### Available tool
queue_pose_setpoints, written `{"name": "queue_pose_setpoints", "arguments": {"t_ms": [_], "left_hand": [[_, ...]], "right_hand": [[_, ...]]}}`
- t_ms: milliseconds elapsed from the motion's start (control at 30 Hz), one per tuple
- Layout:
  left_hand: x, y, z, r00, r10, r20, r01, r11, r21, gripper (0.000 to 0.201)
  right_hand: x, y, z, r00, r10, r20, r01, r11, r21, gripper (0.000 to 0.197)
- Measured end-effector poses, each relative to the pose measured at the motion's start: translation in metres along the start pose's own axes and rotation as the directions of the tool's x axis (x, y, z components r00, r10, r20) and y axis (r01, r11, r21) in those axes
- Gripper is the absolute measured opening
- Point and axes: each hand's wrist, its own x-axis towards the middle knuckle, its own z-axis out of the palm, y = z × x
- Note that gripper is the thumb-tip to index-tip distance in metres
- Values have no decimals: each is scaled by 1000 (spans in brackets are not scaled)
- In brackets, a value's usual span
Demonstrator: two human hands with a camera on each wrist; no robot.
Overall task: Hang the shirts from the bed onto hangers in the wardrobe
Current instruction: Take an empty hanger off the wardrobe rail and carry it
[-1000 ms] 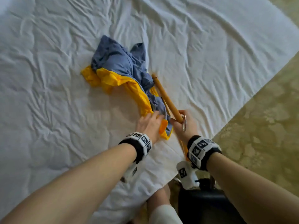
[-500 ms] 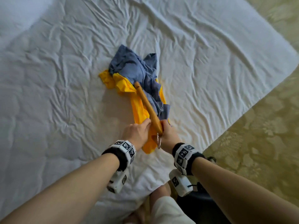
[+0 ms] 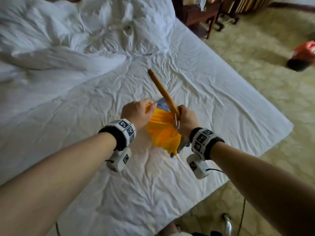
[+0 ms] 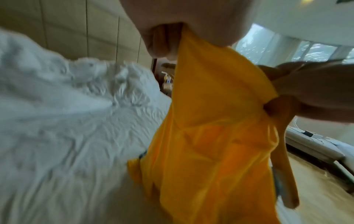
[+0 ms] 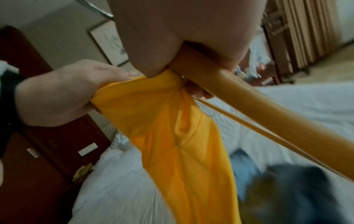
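A yellow and blue-grey shirt point(image 3: 162, 132) hangs in the air above the white bed point(image 3: 213, 103), held up between my two hands. My left hand point(image 3: 136, 113) grips the yellow fabric point(image 4: 206, 136) at its top edge. My right hand point(image 3: 185, 119) holds a wooden hanger point(image 3: 162, 91) near its metal hook together with the other side of the shirt point(image 5: 172, 136). The hanger point(image 5: 249, 94) sticks out forward and up, away from me. A blue-grey part point(image 5: 287, 189) dangles below, blurred.
A rumpled white duvet and pillows point(image 3: 68, 40) fill the far left of the bed. Dark wooden furniture point(image 3: 204, 14) stands past the bed's far corner. A red and black object point(image 3: 303, 55) lies on the patterned carpet point(image 3: 255, 74) at right.
Both hands have lifted the shirt and hanger off the bed. The shirt, earlier spread crumpled on the sheet, now hangs between the hands, and my view has swung up toward the pillows.
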Motion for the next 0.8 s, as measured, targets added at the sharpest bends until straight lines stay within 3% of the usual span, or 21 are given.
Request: {"name": "queue_pose_setpoints", "arguments": {"t_ms": [167, 267, 333, 467, 633, 700, 800], "left_hand": [[5, 11, -123, 996, 80, 43, -88, 971, 223, 81], [5, 14, -180, 994, 98, 52, -110, 940, 323, 78], [2, 15, -208, 997, 76, 0, -73, 957, 280, 68], [-2, 6, -243, 994, 85, -75, -86, 996, -5, 38], [-13, -17, -259, 991, 33, -128, -46, 994, -103, 24], [-15, -18, -262, 984, -15, -177, 2, 997, -76, 25], [-18, -9, -268, 959, -171, -226, 190, 980, 62, 31]], "right_hand": [[-1, -104, -70, 955, -245, -166, 231, 968, -100, 23], [-11, -153, -97, 917, -314, -245, 289, 948, -131, 25], [-18, -181, -111, 899, -342, -273, 305, 937, -171, 26], [-26, -223, -131, 876, -364, -316, 325, 930, -171, 22], [-39, -256, -149, 911, -249, -328, 286, 955, 71, 12], [-47, -269, -146, 932, -218, -290, 274, 947, 169, 14], [-55, -284, -134, 943, -254, -215, 295, 938, 184, 15]]}}
